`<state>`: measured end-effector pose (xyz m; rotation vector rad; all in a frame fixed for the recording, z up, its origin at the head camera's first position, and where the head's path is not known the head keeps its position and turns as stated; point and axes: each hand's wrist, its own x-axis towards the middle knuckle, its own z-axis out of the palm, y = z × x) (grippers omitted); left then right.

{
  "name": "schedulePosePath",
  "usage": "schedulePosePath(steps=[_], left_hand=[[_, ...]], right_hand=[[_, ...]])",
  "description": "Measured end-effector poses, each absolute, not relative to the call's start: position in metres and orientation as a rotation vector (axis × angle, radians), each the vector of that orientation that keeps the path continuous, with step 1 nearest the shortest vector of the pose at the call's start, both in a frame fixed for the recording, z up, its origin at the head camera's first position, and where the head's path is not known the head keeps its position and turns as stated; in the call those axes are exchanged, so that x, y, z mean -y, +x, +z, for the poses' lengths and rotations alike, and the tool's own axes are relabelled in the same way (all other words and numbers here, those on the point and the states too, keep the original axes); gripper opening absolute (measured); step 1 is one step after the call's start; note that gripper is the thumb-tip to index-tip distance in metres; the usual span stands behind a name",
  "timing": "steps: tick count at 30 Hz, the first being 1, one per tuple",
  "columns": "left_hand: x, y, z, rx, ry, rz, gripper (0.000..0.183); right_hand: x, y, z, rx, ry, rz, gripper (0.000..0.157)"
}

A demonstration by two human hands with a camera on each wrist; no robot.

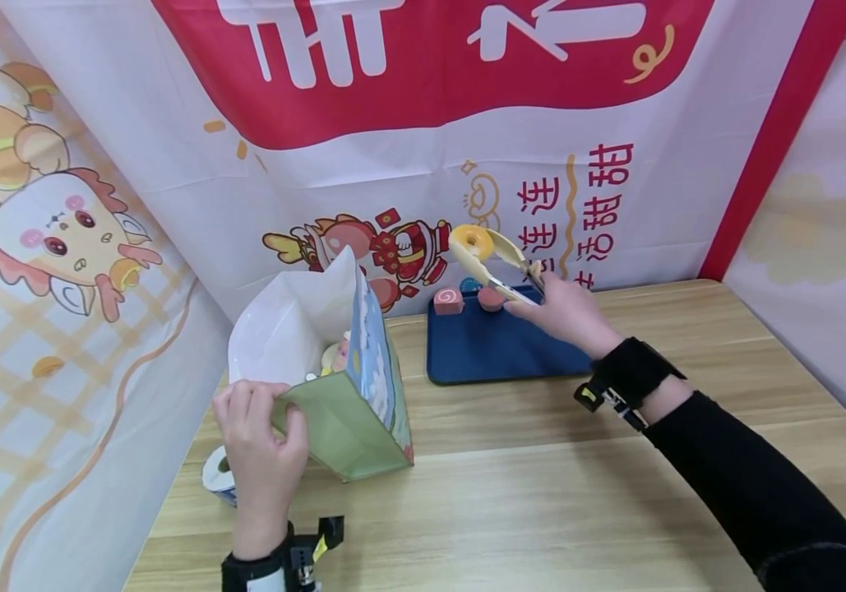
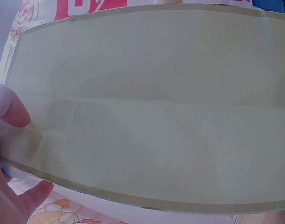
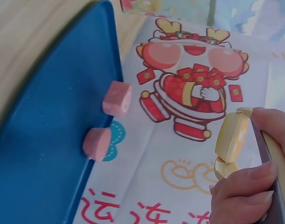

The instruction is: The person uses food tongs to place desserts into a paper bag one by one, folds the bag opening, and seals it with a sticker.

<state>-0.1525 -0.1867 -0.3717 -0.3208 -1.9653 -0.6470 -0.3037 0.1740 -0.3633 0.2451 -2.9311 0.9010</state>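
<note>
My left hand (image 1: 263,460) grips the near top edge of a paper bag (image 1: 337,432), its thumb on the green side. The bag stands upright with its mouth spread, and some pale and pink items (image 1: 335,355) show inside. In the left wrist view the green panel (image 2: 147,107) fills most of the frame. My right hand (image 1: 570,311) holds cream-tipped tongs (image 1: 480,274) raised over the far edge of a blue tray (image 1: 496,353). A yellow toy doughnut (image 1: 462,237) is pinched between the tong tips; its edge (image 3: 232,137) faces the right wrist camera.
Two pink toy sweets, one squarish (image 1: 448,301) and one round (image 1: 492,298), sit at the tray's far left edge. A white paper roll (image 1: 215,475) is left of the bag. Printed cloth (image 1: 408,164) hangs behind the wooden table (image 1: 496,510) and along both sides.
</note>
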Motion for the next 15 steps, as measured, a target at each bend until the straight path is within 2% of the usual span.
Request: schedulePosePath(steps=[4, 7, 11, 15], left_hand=[[0.186, -0.152, -0.372, 1.971, -0.319, -0.648, 0.009], [0.186, -0.152, -0.371, 1.971, -0.322, -0.649, 0.009], [0.186, -0.153, -0.371, 1.967, -0.327, -0.650, 0.009], [0.186, -0.153, -0.371, 1.965, -0.327, -0.650, 0.010]], right_hand=[[-0.171, -0.299, -0.355, 2.920, 0.274, 0.928, 0.073], [-0.167, -0.295, -0.348, 2.919, 0.278, 0.952, 0.085], [-0.159, -0.289, -0.339, 2.918, 0.288, 0.966, 0.093], [-0.152, -0.283, -0.332, 2.900, 0.353, 0.932, 0.078]])
